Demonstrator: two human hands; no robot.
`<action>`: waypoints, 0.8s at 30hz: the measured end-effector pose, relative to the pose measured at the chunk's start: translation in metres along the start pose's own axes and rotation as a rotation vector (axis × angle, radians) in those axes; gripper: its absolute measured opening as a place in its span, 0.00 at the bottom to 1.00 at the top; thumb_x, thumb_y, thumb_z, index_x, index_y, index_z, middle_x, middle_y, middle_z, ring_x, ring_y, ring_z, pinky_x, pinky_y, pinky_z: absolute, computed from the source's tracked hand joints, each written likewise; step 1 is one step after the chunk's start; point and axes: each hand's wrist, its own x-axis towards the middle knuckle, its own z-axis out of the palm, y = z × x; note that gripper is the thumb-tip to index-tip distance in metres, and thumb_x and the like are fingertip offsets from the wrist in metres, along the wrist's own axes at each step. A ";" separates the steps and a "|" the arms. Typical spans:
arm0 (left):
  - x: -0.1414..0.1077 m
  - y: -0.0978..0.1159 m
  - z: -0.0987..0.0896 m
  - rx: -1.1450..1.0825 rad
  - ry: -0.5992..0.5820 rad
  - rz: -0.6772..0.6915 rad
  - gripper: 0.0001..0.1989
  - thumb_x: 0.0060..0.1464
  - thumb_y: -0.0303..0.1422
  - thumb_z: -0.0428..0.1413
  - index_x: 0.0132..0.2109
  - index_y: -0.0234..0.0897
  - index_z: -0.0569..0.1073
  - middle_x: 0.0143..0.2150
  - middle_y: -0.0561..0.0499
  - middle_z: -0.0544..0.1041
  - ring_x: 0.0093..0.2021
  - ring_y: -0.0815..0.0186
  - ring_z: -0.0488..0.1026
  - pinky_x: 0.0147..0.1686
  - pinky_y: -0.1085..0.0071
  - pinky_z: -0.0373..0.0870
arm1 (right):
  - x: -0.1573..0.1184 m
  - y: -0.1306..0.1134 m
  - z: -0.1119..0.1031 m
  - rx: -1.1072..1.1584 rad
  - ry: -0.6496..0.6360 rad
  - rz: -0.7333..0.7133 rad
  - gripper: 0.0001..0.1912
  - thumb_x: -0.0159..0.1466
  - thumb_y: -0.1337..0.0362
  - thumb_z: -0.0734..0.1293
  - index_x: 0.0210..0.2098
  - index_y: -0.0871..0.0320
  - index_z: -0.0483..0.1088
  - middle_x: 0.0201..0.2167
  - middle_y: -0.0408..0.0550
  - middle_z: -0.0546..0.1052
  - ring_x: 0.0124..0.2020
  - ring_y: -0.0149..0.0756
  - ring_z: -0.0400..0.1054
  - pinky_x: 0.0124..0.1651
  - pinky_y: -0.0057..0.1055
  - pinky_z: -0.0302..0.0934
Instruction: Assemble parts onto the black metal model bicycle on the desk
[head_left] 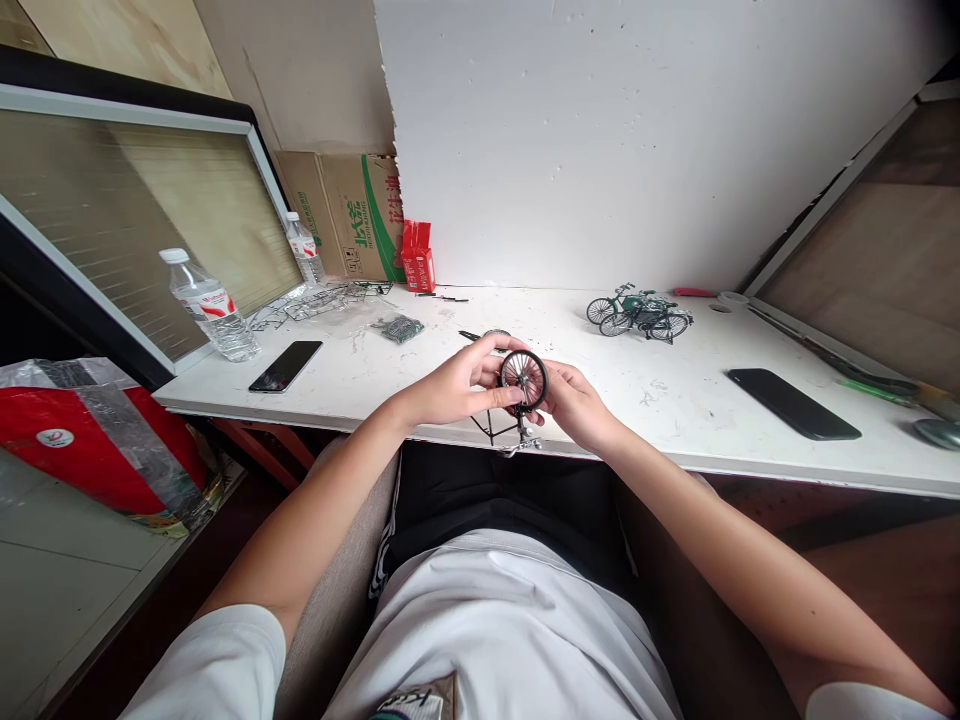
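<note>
Between my hands is a small model bicycle (490, 428), its thin dark frame and silvery handlebar hanging below my fingers at the table's front edge. Its black spoked wheel (524, 379) faces up toward me. My left hand (474, 382) is closed around the wheel's left side, thumb lying across its lower rim. From the right, my right hand (571, 398) pinches at the wheel's edge, its fingertips partly hidden behind the tyre. Just beyond my left fingers another wheel (495, 334) and a thin black part (469, 336) show.
Two model bicycles (637, 312) stand at the back right. Phones lie at left (286, 366) and right (793, 403). Water bottles (214, 308), part frames (330, 298), a small bag of green parts (400, 328) and a red box (418, 258) are on the left side.
</note>
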 end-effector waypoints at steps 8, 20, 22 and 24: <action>0.001 0.004 0.000 -0.127 0.061 0.018 0.31 0.57 0.41 0.72 0.61 0.40 0.70 0.50 0.43 0.81 0.53 0.57 0.81 0.54 0.62 0.76 | 0.001 -0.014 -0.002 -0.021 -0.009 -0.107 0.20 0.66 0.47 0.77 0.43 0.54 0.71 0.25 0.37 0.71 0.22 0.27 0.63 0.24 0.25 0.59; 0.002 0.005 -0.002 -0.260 0.028 -0.057 0.31 0.55 0.42 0.73 0.60 0.39 0.70 0.46 0.42 0.83 0.46 0.54 0.84 0.53 0.55 0.79 | -0.005 -0.013 0.008 -0.158 -0.026 -0.163 0.20 0.73 0.44 0.69 0.49 0.52 0.65 0.26 0.38 0.71 0.24 0.30 0.67 0.25 0.26 0.61; 0.002 0.004 -0.002 -0.272 0.020 -0.060 0.32 0.56 0.42 0.72 0.61 0.38 0.70 0.47 0.42 0.83 0.45 0.54 0.84 0.52 0.55 0.79 | -0.006 -0.012 0.011 -0.177 -0.030 -0.181 0.19 0.74 0.44 0.67 0.50 0.51 0.64 0.28 0.38 0.71 0.25 0.29 0.66 0.26 0.26 0.62; 0.001 0.003 -0.003 -0.281 0.002 -0.060 0.32 0.56 0.42 0.72 0.62 0.39 0.69 0.47 0.41 0.83 0.45 0.53 0.85 0.52 0.54 0.80 | -0.008 -0.011 0.012 -0.189 -0.033 -0.192 0.18 0.75 0.44 0.65 0.49 0.51 0.63 0.29 0.39 0.71 0.26 0.30 0.66 0.27 0.27 0.62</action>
